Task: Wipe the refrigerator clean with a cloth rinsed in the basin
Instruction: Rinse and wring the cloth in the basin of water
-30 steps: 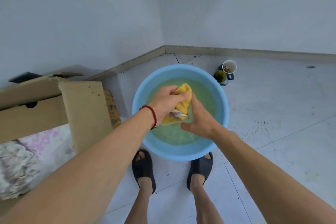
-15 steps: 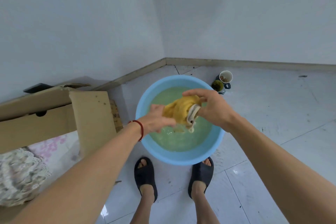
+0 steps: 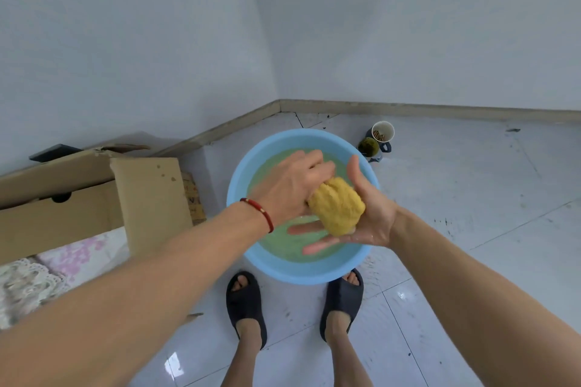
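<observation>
A yellow cloth [image 3: 338, 207], bunched into a wet ball, is held above a round blue basin [image 3: 301, 273] of greenish water on the tiled floor. My right hand [image 3: 374, 223] lies palm up under the cloth, fingers straight and thumb raised, carrying it. My left hand [image 3: 292, 188], with a red cord at the wrist, comes over the cloth's left side, its fingers curled round the far top of the ball. The refrigerator is not in view.
An open cardboard box [image 3: 151, 198] stands at the left, close to the basin, with patterned fabric [image 3: 31, 286] inside. A white cup [image 3: 382, 131] and a dark mug [image 3: 368, 146] sit behind the basin on the right. My feet in dark slippers [image 3: 246, 302] touch the basin's near rim. Two walls meet behind.
The cloth has gone from a twisted roll wrung between both hands to a ball on my upturned right palm. My left hand has moved over its top.
</observation>
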Available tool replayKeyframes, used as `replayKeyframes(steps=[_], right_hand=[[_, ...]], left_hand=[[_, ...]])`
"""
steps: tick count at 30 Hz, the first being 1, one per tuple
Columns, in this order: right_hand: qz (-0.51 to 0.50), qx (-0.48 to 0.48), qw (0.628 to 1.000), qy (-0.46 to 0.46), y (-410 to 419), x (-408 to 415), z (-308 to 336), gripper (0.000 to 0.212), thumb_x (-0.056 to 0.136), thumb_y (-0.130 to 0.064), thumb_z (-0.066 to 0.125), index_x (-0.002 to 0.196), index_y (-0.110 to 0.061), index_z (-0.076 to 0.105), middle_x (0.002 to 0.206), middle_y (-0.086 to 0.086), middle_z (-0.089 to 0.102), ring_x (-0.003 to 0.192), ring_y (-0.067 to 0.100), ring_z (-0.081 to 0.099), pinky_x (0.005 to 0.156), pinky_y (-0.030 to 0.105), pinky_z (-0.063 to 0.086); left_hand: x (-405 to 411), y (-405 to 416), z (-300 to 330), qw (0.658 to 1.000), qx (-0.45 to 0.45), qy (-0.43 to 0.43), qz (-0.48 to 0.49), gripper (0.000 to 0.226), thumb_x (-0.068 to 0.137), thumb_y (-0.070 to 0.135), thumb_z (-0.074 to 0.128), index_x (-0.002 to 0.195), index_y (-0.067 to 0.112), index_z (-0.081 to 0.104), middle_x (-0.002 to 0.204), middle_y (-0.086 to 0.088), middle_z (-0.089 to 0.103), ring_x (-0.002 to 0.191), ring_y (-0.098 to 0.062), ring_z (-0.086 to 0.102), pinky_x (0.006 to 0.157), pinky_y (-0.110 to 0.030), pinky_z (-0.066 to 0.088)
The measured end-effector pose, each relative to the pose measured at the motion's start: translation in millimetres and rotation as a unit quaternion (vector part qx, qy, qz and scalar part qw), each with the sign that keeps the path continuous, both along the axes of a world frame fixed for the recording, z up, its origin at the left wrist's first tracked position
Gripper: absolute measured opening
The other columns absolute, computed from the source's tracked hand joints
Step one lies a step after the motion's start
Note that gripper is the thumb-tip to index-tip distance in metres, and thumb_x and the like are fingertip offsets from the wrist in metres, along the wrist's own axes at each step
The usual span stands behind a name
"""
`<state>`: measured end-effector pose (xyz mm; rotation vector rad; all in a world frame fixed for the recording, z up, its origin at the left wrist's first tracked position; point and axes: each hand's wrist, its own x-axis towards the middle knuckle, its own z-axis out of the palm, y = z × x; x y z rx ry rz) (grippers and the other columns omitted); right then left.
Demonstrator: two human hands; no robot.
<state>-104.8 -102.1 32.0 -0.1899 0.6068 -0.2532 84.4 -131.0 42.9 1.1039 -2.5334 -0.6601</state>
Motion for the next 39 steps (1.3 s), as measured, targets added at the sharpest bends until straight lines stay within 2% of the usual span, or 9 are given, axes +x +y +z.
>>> replayKeyframes(steps=[5, 11, 17, 19, 24, 28, 31, 34, 39], right_hand=[[0.128, -0.16, 0.972, 0.116, -6, 12, 1, 0.056, 0.084, -0.032, 0.084, 0.124, -0.003, 0.058, 0.092, 0.011, 0.063, 0.075, 0.019, 0.059, 0.05, 0.022, 0.045], [0.263, -0.509, 0.685, 0.45, -9, 26, -12, 0.022, 0.08, -0.017, 0.076, 0.081, -0.022, 0.055, 0.07, -0.008, 0.058, 0.068, 0.019, 0.056, 0.059, 0.026, 0.042], [0.215, -0.692, 0.517, 0.456, -5, 15, -38, 0.026, 0.086, -0.014, 0.073, 0.102, -0.013, 0.053, 0.094, 0.004, 0.06, 0.086, 0.029, 0.059, 0.069, 0.043, 0.051], [0.193, -0.69, 0.526, 0.458, -5, 13, -42, 0.029, 0.086, -0.016, 0.076, 0.103, -0.012, 0.053, 0.096, 0.004, 0.059, 0.088, 0.028, 0.058, 0.07, 0.041, 0.049], [0.056, -0.259, 0.915, 0.303, -12, -12, -25, 0.028, 0.094, -0.039, 0.07, 0.111, -0.017, 0.07, 0.105, 0.004, 0.07, 0.095, 0.022, 0.063, 0.086, 0.035, 0.05], [-0.052, -0.025, 0.99, 0.132, 3, -16, -20, 0.063, 0.097, -0.062, 0.047, 0.126, -0.013, 0.073, 0.128, 0.013, 0.07, 0.111, 0.025, 0.068, 0.1, 0.05, 0.05], [-0.004, 0.0, 0.999, -0.05, 15, 2, -16, 0.08, 0.089, -0.059, 0.064, 0.15, -0.008, 0.051, 0.146, 0.022, 0.057, 0.135, 0.033, 0.057, 0.096, 0.053, 0.056], [0.101, -0.125, 0.986, 0.045, 8, 13, -1, 0.055, 0.088, -0.028, 0.082, 0.132, -0.004, 0.059, 0.097, 0.012, 0.069, 0.081, 0.023, 0.069, 0.061, 0.027, 0.057], [0.218, -0.516, 0.679, 0.474, -11, 31, -6, 0.02, 0.084, -0.019, 0.074, 0.099, -0.015, 0.061, 0.077, 0.002, 0.065, 0.071, 0.029, 0.064, 0.061, 0.035, 0.052]], left_hand=[[17, -15, -15, 0.984, -0.045, -0.144, -0.097, 0.019, 0.084, -0.002, 0.062, 0.1, 0.008, 0.059, 0.09, -0.012, 0.058, 0.073, -0.031, 0.056, 0.057, -0.042, 0.048], [-6, -3, -13, 0.909, 0.242, -0.33, 0.075, 0.014, 0.075, 0.026, 0.068, 0.072, 0.017, 0.059, 0.066, 0.0, 0.057, 0.064, -0.03, 0.058, 0.055, -0.03, 0.043], [-7, -1, -6, 0.741, 0.63, -0.124, 0.196, 0.012, 0.073, 0.006, 0.063, 0.077, 0.011, 0.054, 0.052, -0.002, 0.045, 0.04, -0.017, 0.033, 0.044, -0.022, 0.029], [-1, -5, -3, 0.684, 0.697, -0.06, 0.206, 0.019, 0.081, 0.004, 0.063, 0.098, 0.01, 0.057, 0.065, -0.006, 0.053, 0.047, -0.021, 0.048, 0.049, -0.029, 0.049], [10, -9, -24, 0.95, 0.247, -0.177, 0.068, 0.032, 0.075, 0.002, 0.069, 0.077, 0.025, 0.047, 0.08, 0.004, 0.049, 0.077, -0.027, 0.058, 0.056, -0.031, 0.039], [14, -13, -14, 0.994, 0.044, -0.071, -0.074, 0.037, 0.074, -0.014, 0.064, 0.094, 0.015, 0.051, 0.084, 0.0, 0.05, 0.068, -0.024, 0.051, 0.053, -0.038, 0.045], [17, -18, -8, 0.991, -0.055, -0.053, -0.106, 0.035, 0.076, -0.011, 0.061, 0.096, 0.014, 0.048, 0.081, -0.006, 0.05, 0.06, -0.025, 0.05, 0.045, -0.037, 0.042], [29, -27, -12, 0.983, -0.092, -0.121, -0.099, 0.04, 0.071, -0.004, 0.075, 0.092, 0.015, 0.046, 0.071, -0.006, 0.051, 0.049, -0.028, 0.05, 0.036, -0.032, 0.04], [11, -21, -1, 0.933, 0.122, -0.337, 0.031, 0.014, 0.079, 0.022, 0.066, 0.07, 0.017, 0.055, 0.064, 0.001, 0.053, 0.064, -0.03, 0.055, 0.055, -0.031, 0.04]])
